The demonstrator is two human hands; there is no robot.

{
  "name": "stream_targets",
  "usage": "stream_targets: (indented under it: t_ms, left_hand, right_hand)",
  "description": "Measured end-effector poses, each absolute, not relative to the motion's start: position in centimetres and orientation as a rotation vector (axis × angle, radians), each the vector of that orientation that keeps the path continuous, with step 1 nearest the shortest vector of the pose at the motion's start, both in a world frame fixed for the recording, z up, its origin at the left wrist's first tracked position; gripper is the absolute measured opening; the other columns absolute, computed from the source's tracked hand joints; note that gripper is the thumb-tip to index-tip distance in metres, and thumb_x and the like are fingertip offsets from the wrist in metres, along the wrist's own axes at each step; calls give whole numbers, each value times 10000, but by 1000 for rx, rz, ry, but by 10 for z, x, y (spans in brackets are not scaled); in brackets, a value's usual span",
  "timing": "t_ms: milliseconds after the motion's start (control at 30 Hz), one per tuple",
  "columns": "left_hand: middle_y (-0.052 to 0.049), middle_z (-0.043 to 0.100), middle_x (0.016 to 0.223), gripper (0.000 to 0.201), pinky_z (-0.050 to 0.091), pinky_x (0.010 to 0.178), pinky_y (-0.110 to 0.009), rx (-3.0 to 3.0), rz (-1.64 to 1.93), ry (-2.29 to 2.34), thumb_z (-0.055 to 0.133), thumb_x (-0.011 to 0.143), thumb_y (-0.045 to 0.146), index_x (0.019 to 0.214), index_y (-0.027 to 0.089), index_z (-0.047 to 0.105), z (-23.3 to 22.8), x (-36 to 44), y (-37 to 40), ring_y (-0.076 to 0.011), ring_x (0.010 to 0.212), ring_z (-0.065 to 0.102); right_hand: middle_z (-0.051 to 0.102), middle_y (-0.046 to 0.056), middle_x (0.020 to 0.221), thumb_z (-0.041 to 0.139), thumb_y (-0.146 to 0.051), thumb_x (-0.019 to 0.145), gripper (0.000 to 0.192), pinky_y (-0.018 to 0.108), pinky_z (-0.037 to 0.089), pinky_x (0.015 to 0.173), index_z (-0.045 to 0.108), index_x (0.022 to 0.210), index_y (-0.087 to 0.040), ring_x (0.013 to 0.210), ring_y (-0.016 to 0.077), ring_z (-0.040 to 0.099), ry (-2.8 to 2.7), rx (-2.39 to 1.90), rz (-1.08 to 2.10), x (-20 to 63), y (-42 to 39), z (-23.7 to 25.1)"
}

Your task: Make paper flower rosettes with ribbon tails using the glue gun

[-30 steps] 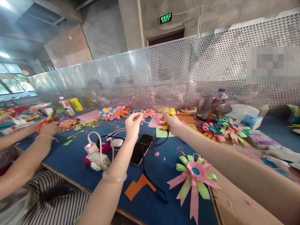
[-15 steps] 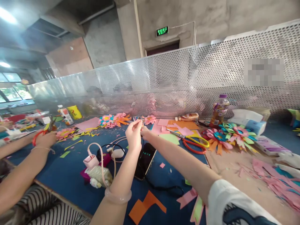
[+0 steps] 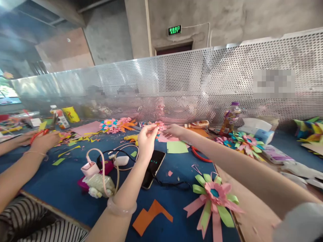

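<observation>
- Blue worktable (image 3: 63,188), head view: left hand (image 3: 146,141) pinches a small paper piece (image 3: 154,126) just above the phone (image 3: 153,163).
- Right hand (image 3: 174,131), which met the left half a second ago, now reaches spread beyond the phone; glue gun (image 3: 131,137) lies released beside it.

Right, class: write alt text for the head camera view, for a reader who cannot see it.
Over a blue craft table, the person's left hand pinches a small paper piece while the right hand reaches beside it. A phone, an orange paper scrap and a pink-and-green paper flower lie nearer; a co-worker's hand works at left.
</observation>
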State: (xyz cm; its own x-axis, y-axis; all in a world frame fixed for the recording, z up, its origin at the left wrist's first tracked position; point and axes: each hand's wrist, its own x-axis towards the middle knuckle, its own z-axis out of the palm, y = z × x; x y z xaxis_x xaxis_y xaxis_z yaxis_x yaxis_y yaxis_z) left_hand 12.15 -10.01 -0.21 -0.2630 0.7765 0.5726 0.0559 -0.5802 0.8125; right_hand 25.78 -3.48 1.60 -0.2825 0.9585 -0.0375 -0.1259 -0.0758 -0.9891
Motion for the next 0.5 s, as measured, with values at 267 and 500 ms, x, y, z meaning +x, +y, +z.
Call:
stream_targets:
  t_ms: [267, 500]
  left_hand:
    - [-33, 697, 829, 119, 541, 659, -291, 2048, 1368, 912, 632, 776, 252, 887, 221, 660, -16, 167, -129, -170, 740, 663]
    - [-25, 691, 888, 219, 546, 718, -281, 2175, 1078, 811, 619, 799, 221, 1015, 255, 633, -30, 191, -148, -152, 764, 667]
  right_hand:
    - [665, 0, 699, 728, -264, 679, 103, 205, 398, 586, 728, 726, -174, 651, 112, 543, -1803, -1123, 1184, 378, -123, 25]
    - [668, 15, 824, 640, -360, 761, 186, 271, 430, 714, 715, 820, -201, 778, 161, 582, -2089, -1087, 1037, 395, -156, -6]
